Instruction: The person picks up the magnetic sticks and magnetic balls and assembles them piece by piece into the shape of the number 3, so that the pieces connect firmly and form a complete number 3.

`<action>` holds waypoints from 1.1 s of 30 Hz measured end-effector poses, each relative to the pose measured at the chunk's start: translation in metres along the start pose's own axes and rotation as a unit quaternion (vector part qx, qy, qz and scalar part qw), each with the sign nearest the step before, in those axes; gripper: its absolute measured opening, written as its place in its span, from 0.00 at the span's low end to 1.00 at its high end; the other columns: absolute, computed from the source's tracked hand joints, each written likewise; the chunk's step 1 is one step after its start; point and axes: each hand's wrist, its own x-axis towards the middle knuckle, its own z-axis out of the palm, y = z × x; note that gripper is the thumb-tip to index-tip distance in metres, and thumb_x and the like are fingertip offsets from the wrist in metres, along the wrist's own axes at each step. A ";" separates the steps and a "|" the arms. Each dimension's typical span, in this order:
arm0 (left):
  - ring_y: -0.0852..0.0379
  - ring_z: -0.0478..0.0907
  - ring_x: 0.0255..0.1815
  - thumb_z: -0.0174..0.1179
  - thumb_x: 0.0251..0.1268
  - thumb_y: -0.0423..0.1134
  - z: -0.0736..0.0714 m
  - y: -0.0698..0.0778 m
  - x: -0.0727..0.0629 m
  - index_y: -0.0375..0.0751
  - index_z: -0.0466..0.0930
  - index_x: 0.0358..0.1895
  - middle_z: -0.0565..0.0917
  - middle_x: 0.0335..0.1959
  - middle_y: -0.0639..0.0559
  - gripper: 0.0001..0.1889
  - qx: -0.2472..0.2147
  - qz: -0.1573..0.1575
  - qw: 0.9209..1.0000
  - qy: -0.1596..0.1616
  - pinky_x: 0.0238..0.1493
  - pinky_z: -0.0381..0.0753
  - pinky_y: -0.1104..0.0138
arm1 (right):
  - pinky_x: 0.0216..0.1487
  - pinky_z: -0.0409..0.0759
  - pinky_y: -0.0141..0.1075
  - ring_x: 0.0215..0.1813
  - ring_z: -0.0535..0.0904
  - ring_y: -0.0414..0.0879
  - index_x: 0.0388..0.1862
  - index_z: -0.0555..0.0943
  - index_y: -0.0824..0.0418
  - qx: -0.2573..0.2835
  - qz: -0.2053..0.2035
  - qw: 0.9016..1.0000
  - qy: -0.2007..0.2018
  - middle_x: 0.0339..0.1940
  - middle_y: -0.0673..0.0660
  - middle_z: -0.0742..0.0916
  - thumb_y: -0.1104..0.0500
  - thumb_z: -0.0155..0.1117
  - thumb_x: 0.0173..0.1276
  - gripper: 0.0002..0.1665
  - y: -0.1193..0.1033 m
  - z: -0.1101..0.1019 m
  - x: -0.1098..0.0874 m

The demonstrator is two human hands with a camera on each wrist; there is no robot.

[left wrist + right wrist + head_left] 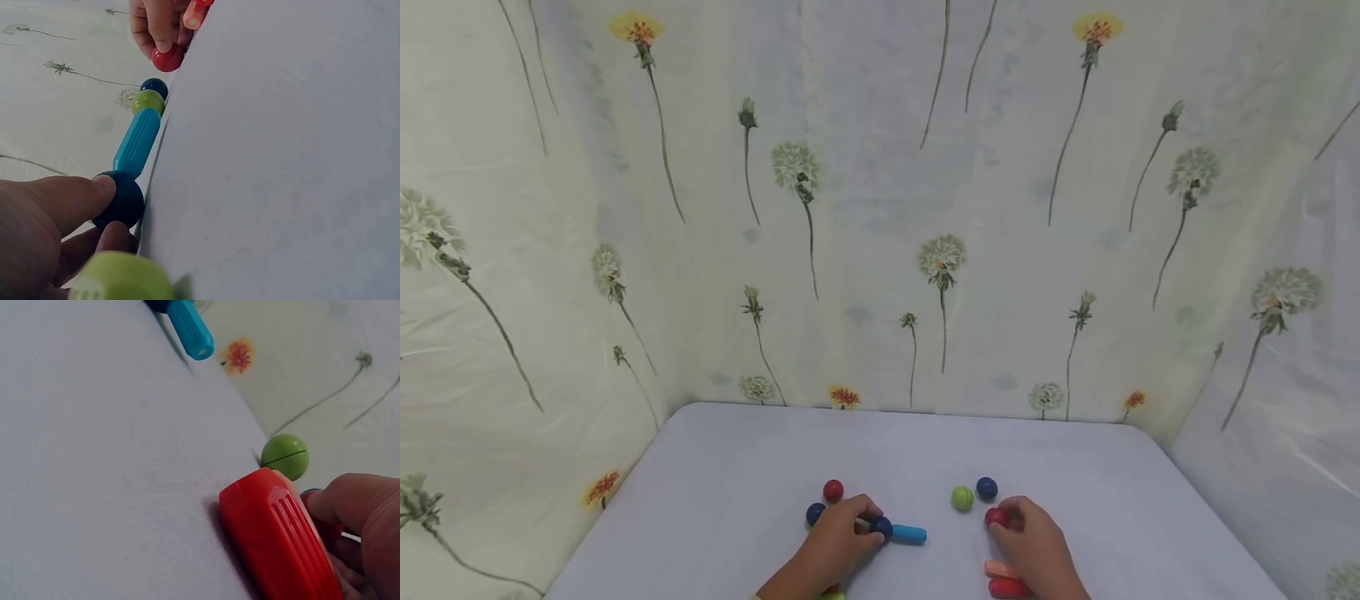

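Note:
My left hand [838, 537] pinches a dark blue ball [882, 528] between thumb and fingers. A light blue ridged stick [137, 142] extends from that ball, towards the right in the head view. On the right side of the table, the thumb and fingers of my right hand [1039, 542] hold a red ball [996, 517]. Just beyond it lie a green ball [962, 498] and another dark blue ball [987, 488]. A red stick [272, 534] and a peach stick [999, 570] lie close by the right hand, partly covered by it.
Behind my left hand are a second red ball [832, 491] and a further dark blue ball [815, 514]. A yellow-green piece [122, 278] is near the left wrist, mostly hidden in the head view. A flower-patterned cloth [865, 208] hangs around the white table [737, 467].

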 end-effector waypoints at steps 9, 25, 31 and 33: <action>0.58 0.79 0.39 0.75 0.62 0.37 0.000 -0.002 0.002 0.52 0.84 0.44 0.85 0.40 0.59 0.11 -0.004 0.002 1.000 0.000 0.50 0.88 0.56 | 0.55 0.84 0.51 0.48 0.85 0.47 0.53 0.83 0.61 0.002 -0.010 1.000 -0.012 0.45 0.53 0.89 0.56 0.76 0.64 0.21 -0.012 0.003 -0.010; 0.58 0.80 0.40 0.75 0.63 0.37 -0.003 -0.005 0.005 0.53 0.84 0.43 0.86 0.41 0.59 0.10 -0.019 0.017 1.000 -0.006 0.50 0.87 0.54 | 0.54 0.87 0.51 0.54 0.87 0.51 0.58 0.83 0.60 0.002 -0.047 0.997 -0.067 0.53 0.55 0.89 0.58 0.77 0.65 0.23 -0.041 0.020 -0.019; 0.58 0.79 0.40 0.75 0.63 0.37 -0.002 -0.003 0.003 0.53 0.84 0.43 0.85 0.41 0.60 0.11 -0.009 0.015 1.000 -0.001 0.51 0.87 0.55 | 0.55 0.87 0.51 0.51 0.86 0.48 0.56 0.84 0.62 -0.004 -0.085 0.993 -0.080 0.50 0.54 0.89 0.61 0.77 0.65 0.21 -0.046 0.028 -0.021; 0.59 0.79 0.40 0.75 0.63 0.37 -0.002 -0.003 0.002 0.53 0.84 0.43 0.85 0.41 0.60 0.11 -0.005 0.012 1.000 -0.001 0.50 0.87 0.56 | 0.55 0.87 0.51 0.49 0.86 0.46 0.55 0.84 0.61 -0.003 -0.088 0.992 -0.091 0.49 0.53 0.88 0.61 0.77 0.65 0.20 -0.047 0.032 -0.022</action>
